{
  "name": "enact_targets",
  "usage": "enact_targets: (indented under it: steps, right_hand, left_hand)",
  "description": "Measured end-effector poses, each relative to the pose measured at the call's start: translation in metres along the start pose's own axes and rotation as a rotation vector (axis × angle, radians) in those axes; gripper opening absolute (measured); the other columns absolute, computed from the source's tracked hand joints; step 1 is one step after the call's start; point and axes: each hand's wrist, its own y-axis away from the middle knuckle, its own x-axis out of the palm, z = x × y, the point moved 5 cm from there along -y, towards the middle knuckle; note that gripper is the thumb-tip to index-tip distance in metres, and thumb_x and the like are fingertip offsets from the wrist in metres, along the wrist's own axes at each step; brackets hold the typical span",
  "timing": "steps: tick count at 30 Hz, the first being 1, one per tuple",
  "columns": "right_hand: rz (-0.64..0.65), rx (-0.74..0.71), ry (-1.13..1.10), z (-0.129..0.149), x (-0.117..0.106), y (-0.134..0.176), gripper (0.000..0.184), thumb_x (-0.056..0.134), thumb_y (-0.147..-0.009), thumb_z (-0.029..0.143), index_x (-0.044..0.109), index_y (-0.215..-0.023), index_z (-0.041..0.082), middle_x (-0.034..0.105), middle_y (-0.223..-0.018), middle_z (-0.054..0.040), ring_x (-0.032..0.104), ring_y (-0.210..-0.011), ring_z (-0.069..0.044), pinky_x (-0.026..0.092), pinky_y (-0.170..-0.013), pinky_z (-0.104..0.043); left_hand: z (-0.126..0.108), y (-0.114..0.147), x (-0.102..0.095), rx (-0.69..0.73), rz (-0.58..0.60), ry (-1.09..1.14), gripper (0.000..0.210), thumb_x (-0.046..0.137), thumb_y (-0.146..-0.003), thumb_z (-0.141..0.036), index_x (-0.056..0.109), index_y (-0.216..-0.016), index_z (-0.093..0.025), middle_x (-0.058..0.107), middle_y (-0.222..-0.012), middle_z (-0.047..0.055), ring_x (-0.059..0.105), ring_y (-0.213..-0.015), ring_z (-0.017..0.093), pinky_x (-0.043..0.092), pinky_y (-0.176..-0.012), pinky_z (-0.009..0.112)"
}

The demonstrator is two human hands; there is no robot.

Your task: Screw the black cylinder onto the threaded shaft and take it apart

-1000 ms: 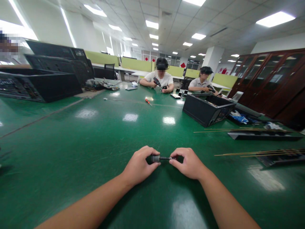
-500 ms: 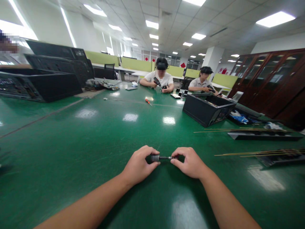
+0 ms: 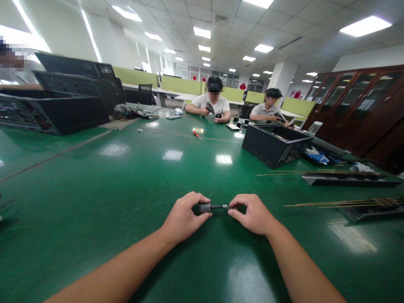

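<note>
My left hand (image 3: 184, 216) is closed around a dark grey cylinder with a thin rod (image 3: 218, 206) that sticks out to the right and has a bright metal tip. Between the thumb and fingertips of my right hand (image 3: 252, 214) is a small coil spring (image 3: 232, 208), level with the rod. The spring's left end sits right by the rod's tip; whether they touch is too small to tell. Both hands are low over the green table (image 3: 132, 181), in the middle of the view.
A red screwdriver (image 3: 196, 134) lies farther back. An open black computer case (image 3: 268, 145) stands at right, near trays with thin brass rods (image 3: 315, 205). More black cases (image 3: 72, 111) stand at left. Two co-workers (image 3: 210, 103) sit across the table, each holding a drill.
My right hand has shifted slightly to the right with the spring, and more of the rod's bright tip shows. My left hand has hardly moved.
</note>
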Motion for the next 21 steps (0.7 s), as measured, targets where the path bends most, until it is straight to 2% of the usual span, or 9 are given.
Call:
enact_targets:
  steps: [5, 10, 13, 15, 17, 21]
  right_hand:
    - [-0.020, 0.030, 0.000, -0.007, -0.006, 0.000, 0.004, 0.068, -0.081, 0.021, 0.072, -0.080, 0.019, 0.072, -0.079, -0.0018, 0.066, -0.075, -0.017, 0.047, -0.073, -0.028]
    - [-0.009, 0.068, 0.011, -0.016, -0.005, -0.001, 0.006, 0.067, -0.082, 0.023, 0.072, -0.081, 0.019, 0.073, -0.079, -0.0025, 0.066, -0.075, -0.018, 0.047, -0.073, -0.029]
    - [0.006, 0.066, 0.017, -0.015, -0.003, 0.000, 0.007, 0.067, -0.082, 0.023, 0.072, -0.081, 0.019, 0.072, -0.079, -0.0026, 0.065, -0.075, -0.018, 0.047, -0.073, -0.029]
    - [0.017, 0.060, 0.012, -0.012, -0.001, 0.001, 0.007, 0.067, -0.082, 0.023, 0.072, -0.082, 0.019, 0.072, -0.079, -0.0024, 0.065, -0.075, -0.017, 0.047, -0.072, -0.028]
    - [0.027, 0.056, 0.009, -0.010, 0.001, 0.001, 0.007, 0.067, -0.082, 0.023, 0.072, -0.082, 0.019, 0.072, -0.080, -0.0022, 0.065, -0.075, -0.017, 0.047, -0.072, -0.028]
    - [0.043, 0.051, 0.018, -0.004, 0.004, 0.001, 0.008, 0.066, -0.082, 0.024, 0.072, -0.082, 0.019, 0.072, -0.080, -0.0022, 0.065, -0.075, -0.017, 0.047, -0.072, -0.028]
  left_hand:
    - [0.001, -0.001, -0.001, -0.049, 0.015, -0.016, 0.025, 0.076, -0.074, -0.021, 0.067, -0.097, -0.023, 0.067, -0.094, 0.000, 0.063, -0.091, 0.019, 0.048, -0.083, 0.032]
    - [0.005, -0.002, 0.002, -0.091, 0.031, 0.035, 0.045, 0.072, -0.080, -0.030, 0.061, -0.123, -0.027, 0.068, -0.103, 0.002, 0.063, -0.097, 0.020, 0.048, -0.090, 0.036]
    - [0.007, -0.006, -0.004, -0.138, 0.023, 0.067, 0.035, 0.067, -0.083, -0.036, 0.065, -0.117, -0.026, 0.070, -0.108, 0.004, 0.064, -0.101, 0.022, 0.048, -0.094, 0.038]
    - [0.012, -0.008, -0.018, -0.195, -0.011, 0.115, 0.034, 0.064, -0.085, -0.041, 0.065, -0.113, -0.023, 0.071, -0.106, 0.005, 0.066, -0.098, 0.023, 0.050, -0.093, 0.039]
    - [0.019, -0.007, -0.041, -0.255, -0.071, 0.177, 0.039, 0.063, -0.084, -0.046, 0.062, -0.113, -0.020, 0.072, -0.104, 0.006, 0.068, -0.095, 0.023, 0.052, -0.092, 0.039]
    - [0.047, 0.016, -0.109, -0.363, -0.217, 0.221, 0.060, 0.064, -0.080, -0.052, 0.050, -0.127, -0.017, 0.069, -0.117, 0.011, 0.065, -0.112, 0.026, 0.047, -0.104, 0.042]
